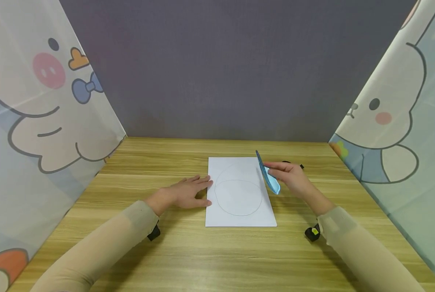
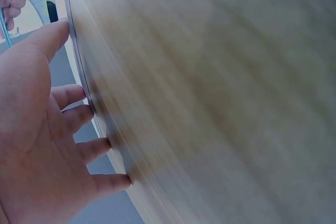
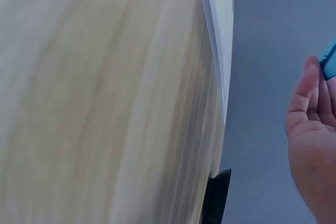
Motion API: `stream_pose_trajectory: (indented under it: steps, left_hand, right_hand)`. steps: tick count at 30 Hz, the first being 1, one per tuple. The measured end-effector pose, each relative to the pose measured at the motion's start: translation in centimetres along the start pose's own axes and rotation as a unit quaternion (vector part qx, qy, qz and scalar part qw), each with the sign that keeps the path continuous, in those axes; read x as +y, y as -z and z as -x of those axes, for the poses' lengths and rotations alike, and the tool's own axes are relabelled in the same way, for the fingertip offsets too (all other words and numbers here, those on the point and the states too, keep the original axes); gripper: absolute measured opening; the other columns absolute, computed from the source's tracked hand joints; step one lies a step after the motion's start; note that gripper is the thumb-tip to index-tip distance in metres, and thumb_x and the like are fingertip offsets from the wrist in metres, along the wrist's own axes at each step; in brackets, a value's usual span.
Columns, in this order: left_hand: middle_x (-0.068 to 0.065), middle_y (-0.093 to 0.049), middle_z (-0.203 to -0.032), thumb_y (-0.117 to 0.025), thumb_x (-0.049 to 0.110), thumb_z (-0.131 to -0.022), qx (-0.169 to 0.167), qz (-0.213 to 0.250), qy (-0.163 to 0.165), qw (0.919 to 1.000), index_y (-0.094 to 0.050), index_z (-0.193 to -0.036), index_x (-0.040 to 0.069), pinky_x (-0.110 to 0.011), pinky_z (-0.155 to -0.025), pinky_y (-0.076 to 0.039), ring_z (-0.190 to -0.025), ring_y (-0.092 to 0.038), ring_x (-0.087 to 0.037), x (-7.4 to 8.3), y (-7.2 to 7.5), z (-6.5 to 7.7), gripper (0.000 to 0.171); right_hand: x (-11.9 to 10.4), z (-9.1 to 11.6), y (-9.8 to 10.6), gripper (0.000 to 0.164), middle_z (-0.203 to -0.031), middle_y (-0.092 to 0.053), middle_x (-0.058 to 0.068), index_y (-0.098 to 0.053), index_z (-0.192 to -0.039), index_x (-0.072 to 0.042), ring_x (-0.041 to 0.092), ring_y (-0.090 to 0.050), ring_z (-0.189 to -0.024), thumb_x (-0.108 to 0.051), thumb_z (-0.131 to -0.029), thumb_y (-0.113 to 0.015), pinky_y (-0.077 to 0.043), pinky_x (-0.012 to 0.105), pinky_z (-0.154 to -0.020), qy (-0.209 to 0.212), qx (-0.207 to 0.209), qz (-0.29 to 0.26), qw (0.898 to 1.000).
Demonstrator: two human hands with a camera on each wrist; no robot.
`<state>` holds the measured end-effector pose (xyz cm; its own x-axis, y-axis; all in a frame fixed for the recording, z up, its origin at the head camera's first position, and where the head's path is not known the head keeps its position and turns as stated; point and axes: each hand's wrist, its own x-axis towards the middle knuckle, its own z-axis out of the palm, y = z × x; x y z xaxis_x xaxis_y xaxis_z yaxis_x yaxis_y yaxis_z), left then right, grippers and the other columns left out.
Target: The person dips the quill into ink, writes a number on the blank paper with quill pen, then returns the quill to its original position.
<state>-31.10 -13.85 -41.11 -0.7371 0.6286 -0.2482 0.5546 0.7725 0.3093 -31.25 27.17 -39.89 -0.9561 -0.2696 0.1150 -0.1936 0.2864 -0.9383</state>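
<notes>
A white sheet of paper point(image 1: 239, 207) lies on the table, bearing a thin-lined round outline with a larger curve above it. My left hand point(image 1: 186, 194) rests at its left side, fingers spread, with the fingertips on the paper's edge. In the left wrist view the fingers of the left hand point(image 2: 47, 129) reach down to the table surface. My right hand point(image 1: 290, 176) pinches a thin, flat blue piece point(image 1: 270, 178) between thumb and fingers, tilted up over the paper's right edge. One face is shiny light blue, the other darker. The right wrist view catches only a corner of the blue piece point(image 3: 329, 62).
A small black object point(image 1: 301, 166) lies behind the right hand, partly hidden by it. The wood-grain table point(image 1: 217, 259) meets a grey panel point(image 1: 225, 73) at the back. Cartoon-printed sheets point(image 1: 27, 142) stand along both sides.
</notes>
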Motion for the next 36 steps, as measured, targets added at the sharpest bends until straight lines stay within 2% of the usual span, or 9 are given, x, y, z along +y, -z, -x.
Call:
stream_pose_trajectory:
  steps: [2,7,13,18,21,24,26,29,36]
  left_hand:
    - [-0.002,-0.015,-0.186,-0.052,0.068,-0.109,-0.001,-0.002,0.0,1.0,-0.024,-0.177,0.019,-0.073,-0.135,-0.014,-0.172,-0.012,-0.04,0.0,0.0,0.0,0.088]
    - [-0.003,-0.015,-0.186,-0.052,0.067,-0.11,-0.003,-0.004,0.0,1.0,-0.024,-0.177,0.019,-0.073,-0.135,-0.013,-0.172,-0.012,-0.04,0.1,0.1,0.1,0.088]
    - [-0.004,-0.015,-0.186,-0.053,0.066,-0.11,-0.003,-0.001,0.001,1.0,-0.024,-0.177,0.018,-0.073,-0.135,-0.014,-0.172,-0.012,-0.04,0.2,0.1,0.0,0.087]
    - [-0.004,-0.015,-0.186,-0.053,0.066,-0.11,-0.003,-0.001,0.001,1.0,-0.024,-0.177,0.018,-0.073,-0.135,-0.014,-0.172,-0.012,-0.04,0.3,0.0,0.1,0.087]
    - [-0.003,-0.015,-0.186,-0.052,0.066,-0.11,-0.003,-0.001,0.0,1.0,-0.024,-0.177,0.019,-0.073,-0.134,-0.014,-0.172,-0.012,-0.04,0.2,0.0,0.0,0.087]
    - [-0.002,-0.014,-0.186,-0.052,0.067,-0.11,-0.003,-0.003,0.0,1.0,-0.023,-0.177,0.02,-0.073,-0.135,-0.014,-0.172,-0.012,-0.04,0.1,0.0,0.0,0.088]
    - [-0.002,-0.014,-0.186,-0.052,0.068,-0.11,-0.003,-0.004,0.0,1.0,-0.023,-0.178,0.02,-0.073,-0.135,-0.013,-0.173,-0.011,-0.04,0.0,0.0,0.0,0.088]
    - [-0.001,-0.014,-0.186,-0.051,0.069,-0.109,-0.004,-0.007,0.001,1.0,-0.022,-0.178,0.021,-0.073,-0.135,-0.013,-0.173,-0.011,-0.039,-0.1,-0.1,0.0,0.088]
    - [-0.002,-0.014,-0.186,-0.051,0.07,-0.109,-0.002,-0.007,0.0,1.0,-0.022,-0.178,0.021,-0.073,-0.135,-0.014,-0.173,-0.012,-0.039,-0.3,-0.2,-0.2,0.089]
  right_hand:
    - [0.3,0.1,0.3,0.043,-0.134,-0.078,-0.006,-0.07,-0.146,-0.001,-0.001,-0.071,-0.115,-0.022,-0.109,-0.072,-0.059,0.017,-0.097,0.0,0.012,0.02,1.0]
    - [0.9,0.2,1.6,0.047,-0.112,-0.077,-0.011,-0.063,-0.148,0.007,0.003,-0.074,-0.102,-0.012,-0.107,-0.074,-0.062,0.019,-0.093,0.012,0.025,-0.001,1.0]
    - [1.4,0.9,4.1,0.05,-0.109,-0.074,-0.011,-0.058,-0.148,0.012,0.001,-0.073,-0.098,-0.008,-0.105,-0.075,-0.062,0.016,-0.088,0.015,0.036,-0.004,0.999]
    - [1.6,1.8,7.0,0.055,-0.114,-0.069,-0.01,-0.054,-0.153,0.009,-0.001,-0.069,-0.101,-0.013,-0.107,-0.074,-0.061,0.016,-0.089,-0.007,0.043,0.042,0.998]
    - [2.0,2.2,8.8,0.059,-0.123,-0.068,-0.005,-0.052,-0.158,0.003,-0.004,-0.066,-0.103,-0.022,-0.108,-0.073,-0.06,0.018,-0.088,-0.031,0.046,0.104,0.993]
    - [2.5,2.6,10.5,0.062,-0.135,-0.069,0.01,-0.05,-0.162,-0.001,-0.008,-0.063,-0.105,-0.028,-0.11,-0.071,-0.055,0.018,-0.087,-0.051,0.039,0.163,0.985]
    - [3.0,2.8,11.6,0.062,-0.141,-0.066,0.02,-0.048,-0.163,0.0,-0.01,-0.061,-0.105,-0.028,-0.111,-0.069,-0.052,0.016,-0.087,-0.06,0.032,0.19,0.979]
    - [3.5,3.2,12.6,0.06,-0.143,-0.062,0.03,-0.048,-0.162,0.003,-0.01,-0.06,-0.104,-0.024,-0.112,-0.067,-0.054,0.015,-0.088,-0.066,0.018,0.205,0.976]
    - [4.6,3.7,13.9,0.057,-0.146,-0.058,0.032,-0.049,-0.16,0.004,-0.006,-0.061,-0.106,-0.021,-0.112,-0.067,-0.059,0.019,-0.087,-0.079,-0.001,0.222,0.972]
